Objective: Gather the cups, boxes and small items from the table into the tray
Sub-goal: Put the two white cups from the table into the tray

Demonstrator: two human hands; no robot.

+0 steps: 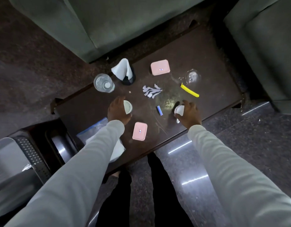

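My left hand (116,110) grips a small white paper cup (128,106) near the middle of the dark table (207,63). My right hand (189,113) is closed on a crumpled white paper (179,110) at the table's near right. Two pink lidded boxes lie flat: one (140,131) near the front edge between my arms, one (160,67) at the far side. A clear glass (103,83) stands at the far left, another clear glass (192,76) at the far right. Torn paper scraps (151,91), a small blue item (159,110) and a yellow strip (189,90) lie between them.
A dark holder with white napkins (124,71) stands behind the left glass. A clear plastic bag (94,130) lies under my left sleeve. Grey sofas (108,22) border the table at the back and right. A metal bin (18,161) stands at the left on the floor.
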